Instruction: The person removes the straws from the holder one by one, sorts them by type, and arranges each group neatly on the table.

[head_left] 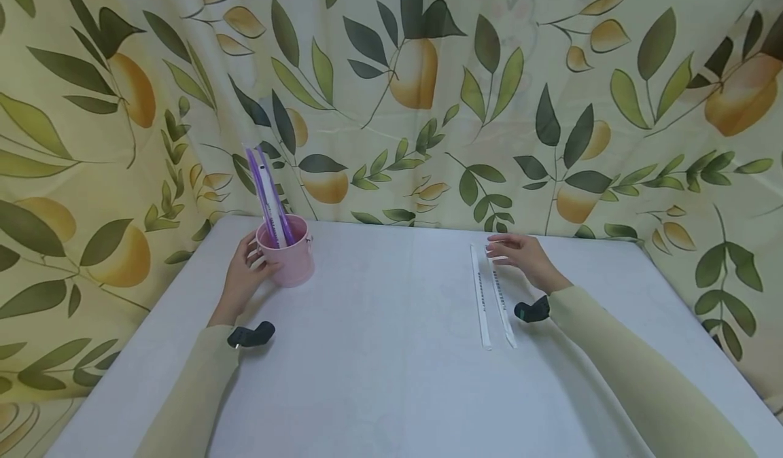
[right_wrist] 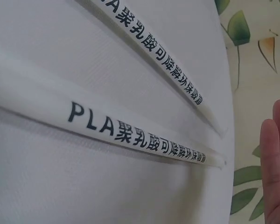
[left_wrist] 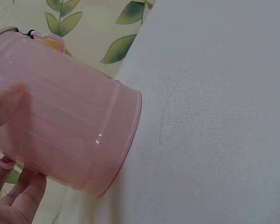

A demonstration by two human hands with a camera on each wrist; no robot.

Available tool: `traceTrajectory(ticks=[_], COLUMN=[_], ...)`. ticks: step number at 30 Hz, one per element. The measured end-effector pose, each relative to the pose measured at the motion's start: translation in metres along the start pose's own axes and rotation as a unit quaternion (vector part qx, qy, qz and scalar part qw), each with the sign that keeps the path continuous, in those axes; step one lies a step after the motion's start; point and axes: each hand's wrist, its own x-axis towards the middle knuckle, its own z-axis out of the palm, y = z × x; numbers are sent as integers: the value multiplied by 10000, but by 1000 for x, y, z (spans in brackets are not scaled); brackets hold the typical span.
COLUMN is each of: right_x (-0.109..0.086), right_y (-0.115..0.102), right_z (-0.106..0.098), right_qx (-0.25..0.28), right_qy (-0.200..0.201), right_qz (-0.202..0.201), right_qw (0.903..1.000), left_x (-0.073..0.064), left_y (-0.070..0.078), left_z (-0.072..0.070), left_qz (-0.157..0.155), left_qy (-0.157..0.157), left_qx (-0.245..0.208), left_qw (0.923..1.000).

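Observation:
My left hand (head_left: 242, 278) holds a small pink bucket (head_left: 292, 268) at the left of the table, thumb on one side and fingers round the other. In the left wrist view the bucket (left_wrist: 70, 116) shows its smooth wall and small side handles. Purple straws (head_left: 259, 183) and a white paper-wrapped straw (head_left: 273, 203) stand leaning in it. On the right, my right hand (head_left: 523, 257) hovers by the far ends of two white wrapped straws, the left one (head_left: 480, 302) and the right one (head_left: 503, 305). Its fingers (right_wrist: 272, 163) are extended and pinch nothing.
The table (head_left: 379, 349) has a white cloth-like surface. Behind it hangs a curtain (head_left: 379, 138) printed with leaves and orange fruit, close to the table's far edge. Dark bands with small devices sit on the left wrist (head_left: 251, 336) and right wrist (head_left: 532, 310).

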Motion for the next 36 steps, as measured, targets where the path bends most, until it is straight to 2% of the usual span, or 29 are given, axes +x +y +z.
traceTrajectory(ticks=[7, 15, 25, 36], right_x=[8, 29, 58, 82], right_y=[-14, -60, -120, -178], right_z=[9, 34, 79, 141], right_qx=[330, 737, 977, 1080], right_qy=[-84, -283, -708, -1011], right_qz=[-598, -844, -1135, -1272], right_qw=[9976, 9933, 9862, 9808], left_x=[2, 4, 5, 3], left_y=[-1, -3, -2, -3], left_z=[-2, -2, -1, 0], left_qz=[-7, 19, 74, 24], left_qy=[-22, 21, 61, 76], left_qx=[55, -5, 25, 93], left_qw=[10000, 10000, 10000, 9999])
